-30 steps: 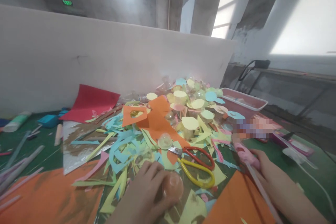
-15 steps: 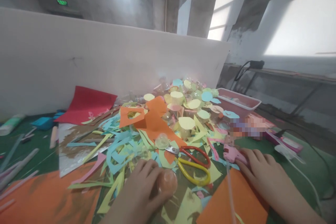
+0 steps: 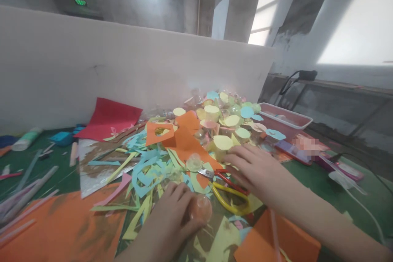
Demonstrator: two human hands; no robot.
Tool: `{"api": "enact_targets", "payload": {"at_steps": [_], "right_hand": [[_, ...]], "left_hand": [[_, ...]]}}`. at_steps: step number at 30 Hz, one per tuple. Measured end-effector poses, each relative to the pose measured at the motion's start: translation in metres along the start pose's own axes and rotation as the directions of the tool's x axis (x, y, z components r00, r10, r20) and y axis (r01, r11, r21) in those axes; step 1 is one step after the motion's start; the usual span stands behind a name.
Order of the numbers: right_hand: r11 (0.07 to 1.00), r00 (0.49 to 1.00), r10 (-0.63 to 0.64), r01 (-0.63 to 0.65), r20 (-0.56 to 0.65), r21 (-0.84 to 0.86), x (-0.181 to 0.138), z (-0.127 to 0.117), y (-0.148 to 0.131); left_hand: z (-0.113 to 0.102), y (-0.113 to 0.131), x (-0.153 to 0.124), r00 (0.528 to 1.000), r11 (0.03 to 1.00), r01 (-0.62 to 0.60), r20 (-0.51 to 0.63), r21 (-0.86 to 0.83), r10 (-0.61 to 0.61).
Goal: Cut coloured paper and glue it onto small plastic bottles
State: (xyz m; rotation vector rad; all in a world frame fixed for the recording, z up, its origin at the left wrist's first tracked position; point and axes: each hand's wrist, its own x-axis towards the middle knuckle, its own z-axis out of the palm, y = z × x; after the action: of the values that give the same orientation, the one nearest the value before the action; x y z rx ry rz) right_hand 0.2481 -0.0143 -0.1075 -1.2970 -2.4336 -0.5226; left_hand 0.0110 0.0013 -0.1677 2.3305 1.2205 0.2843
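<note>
My left hand (image 3: 172,221) is at the bottom centre, fingers wrapped round a small clear orange-tinted cup (image 3: 201,208) on the table. My right hand (image 3: 254,170) stretches in from the right with fingers spread flat, holding nothing. It lies over the red and yellow scissors (image 3: 229,194), fingertips close to a yellow-topped cup (image 3: 221,144) at the edge of the pile of paper-capped cups (image 3: 227,120). A small clear cup (image 3: 194,162) sits just left of the scissor blades.
Cut strips of blue, yellow and pink paper (image 3: 147,172) litter the green table. Orange sheets (image 3: 55,229) lie at front left and front right, a red sheet (image 3: 107,118) at the back. A pink tray (image 3: 287,118) stands at right, glue sticks (image 3: 24,188) at left, a white partition behind.
My right hand has let go of the pink glue gun, which is no longer in sight, and moved left over the scissors with fingers spread. My left hand stays on the orange cup.
</note>
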Motion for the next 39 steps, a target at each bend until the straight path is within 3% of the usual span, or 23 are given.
{"api": "enact_targets", "payload": {"at_steps": [5, 10, 13, 15, 18, 21, 23, 26, 29, 31, 39], "right_hand": [[0.992, 0.969, -0.11, 0.119, 0.223, -0.028, 0.062, 0.041, -0.012], [0.994, 0.927, -0.103, 0.113, 0.36, -0.008, 0.082, 0.072, -0.014], [0.998, 0.934, -0.012, -0.009, 0.356, 0.056, 0.075, 0.061, -0.011], [0.97, 0.938, 0.075, -0.147, 0.337, 0.195, 0.065, 0.046, -0.008], [0.855, 0.928, 0.182, -0.313, 0.326, 0.414, 0.047, 0.022, -0.003], [0.767, 0.897, 0.214, -0.399, 0.387, 0.502, 0.031, 0.007, -0.003], [0.701, 0.883, 0.227, -0.441, 0.412, 0.56, 0.024, 0.004, -0.007], [0.526, 0.848, 0.257, -0.525, 0.464, 0.67, 0.019, 0.009, -0.016], [0.372, 0.864, 0.273, -0.5, 0.423, 0.782, 0.017, 0.02, -0.023], [0.332, 0.885, 0.266, -0.457, 0.383, 0.825, 0.016, 0.027, -0.025], [0.348, 0.929, 0.252, -0.348, 0.271, 0.87, 0.007, 0.037, -0.025]], "left_hand": [[0.002, -0.006, 0.0, 0.998, 0.998, -0.06, -0.018, -0.003, 0.059], [0.002, -0.008, 0.0, 0.997, 0.998, -0.066, -0.025, -0.018, 0.066], [0.002, -0.006, 0.0, 0.998, 0.998, -0.06, -0.016, -0.018, 0.06], [0.002, -0.004, 0.0, 0.997, 0.998, -0.069, -0.025, -0.009, 0.068], [0.002, -0.003, -0.001, 0.996, 0.997, -0.08, -0.043, 0.01, 0.081], [0.003, -0.003, -0.002, 0.997, 0.998, -0.068, -0.035, -0.01, 0.067], [0.004, -0.003, -0.002, 0.998, 0.998, -0.051, -0.025, -0.028, 0.051], [0.004, -0.004, -0.001, 0.999, 0.999, -0.034, -0.015, -0.03, 0.034], [0.004, -0.004, 0.001, 0.999, 0.999, -0.032, -0.004, -0.005, 0.032], [0.005, -0.005, 0.001, 0.998, 0.999, -0.051, -0.022, 0.011, 0.052], [0.006, -0.008, 0.001, 0.995, 0.994, -0.097, -0.029, 0.053, 0.098]]}}
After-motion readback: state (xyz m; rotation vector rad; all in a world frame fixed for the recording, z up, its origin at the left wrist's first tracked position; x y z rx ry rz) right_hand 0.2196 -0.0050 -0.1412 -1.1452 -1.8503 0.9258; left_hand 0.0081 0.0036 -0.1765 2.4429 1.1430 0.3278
